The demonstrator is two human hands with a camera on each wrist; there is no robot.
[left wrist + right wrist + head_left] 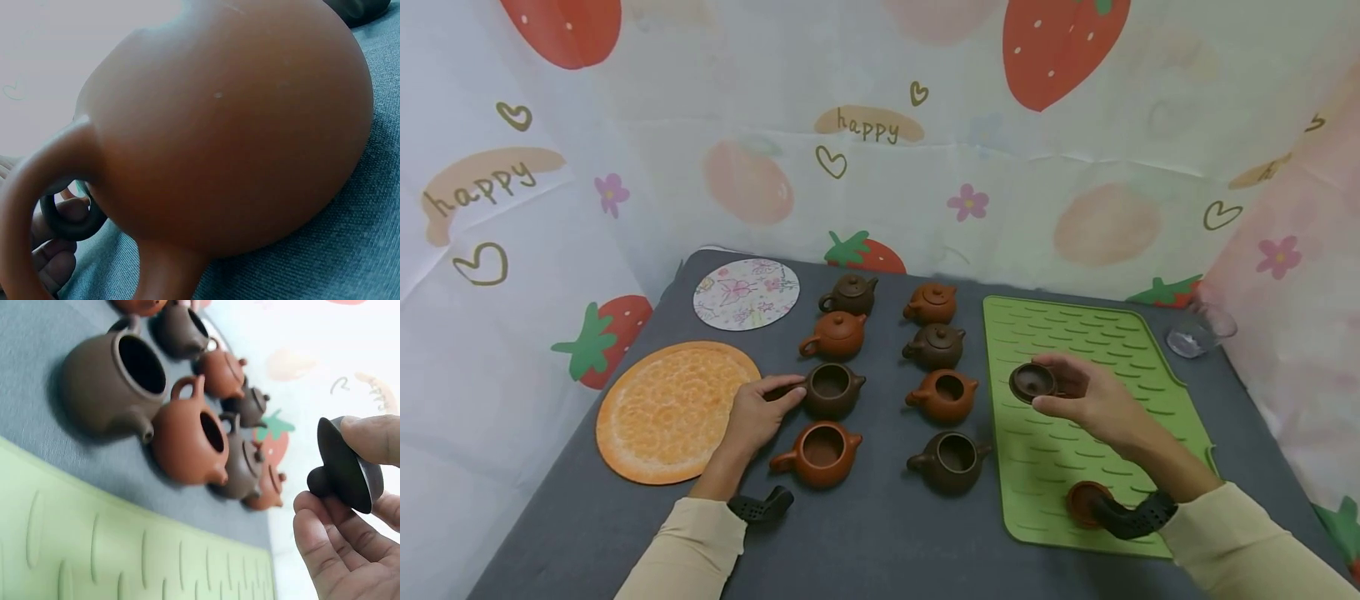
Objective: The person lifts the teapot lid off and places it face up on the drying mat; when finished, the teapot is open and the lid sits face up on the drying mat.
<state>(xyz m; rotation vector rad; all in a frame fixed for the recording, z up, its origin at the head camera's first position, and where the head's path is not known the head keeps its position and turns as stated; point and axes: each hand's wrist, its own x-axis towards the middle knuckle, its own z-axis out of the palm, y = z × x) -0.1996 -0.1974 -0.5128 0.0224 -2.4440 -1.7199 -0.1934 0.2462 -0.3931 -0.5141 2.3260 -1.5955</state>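
Observation:
On the left, my left hand [756,417] holds the handle of a dark brown lidless teapot [847,403] standing on the table. An orange lidless teapot [826,475] sits just nearer to me; its body fills the left wrist view, with the dark handle [72,232] and my fingertips behind it. Above the green mat [1037,525], my right hand [1093,402] grips a dark brown teapot lid [1032,381] by its edge between thumb and fingers. The lid's round knob [319,482] shows in the right wrist view. An orange lid [1081,503] lies on the mat, partly hidden by the wrist camera.
Teapots stand in two columns; the far ones, such as an orange one [931,304], wear lids. Lidless orange [940,410] and dark [951,479] teapots stand left of the mat. Two round mats [670,412] lie at left. A clear glass vessel [1191,337] stands at far right.

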